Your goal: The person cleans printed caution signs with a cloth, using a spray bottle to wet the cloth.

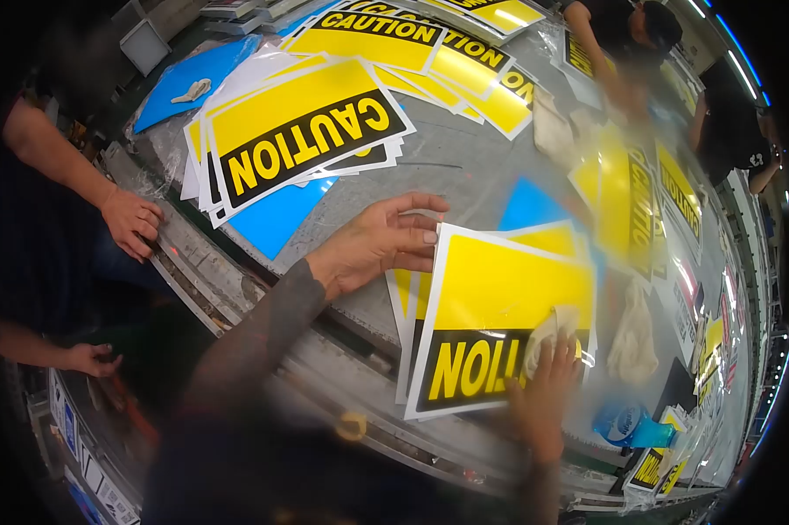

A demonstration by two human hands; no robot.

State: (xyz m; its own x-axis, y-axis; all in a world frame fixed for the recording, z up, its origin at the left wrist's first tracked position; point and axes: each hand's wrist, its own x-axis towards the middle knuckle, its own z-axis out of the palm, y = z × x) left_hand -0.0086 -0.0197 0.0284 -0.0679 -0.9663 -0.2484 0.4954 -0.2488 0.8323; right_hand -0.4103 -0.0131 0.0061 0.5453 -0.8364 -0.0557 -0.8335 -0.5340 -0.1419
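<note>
A yellow and black caution sign point(508, 289) lies upside down to me on top of a few others, near the table's front edge. My left hand point(381, 241) is at its upper left corner, fingers curled against the edge. My right hand point(548, 385) presses a white cloth point(554, 331) onto the black band, covering part of the lettering. Below the top sign, edges of more yellow signs and a blue sheet point(534, 203) stick out.
A fanned stack of caution signs point(303, 105) lies at upper left, beside a blue sheet point(185, 83). Another cloth point(632, 337) and a blue spray bottle point(631, 426) are at right. A co-worker's hand point(132, 223) rests at the left table edge; other people stand across the table.
</note>
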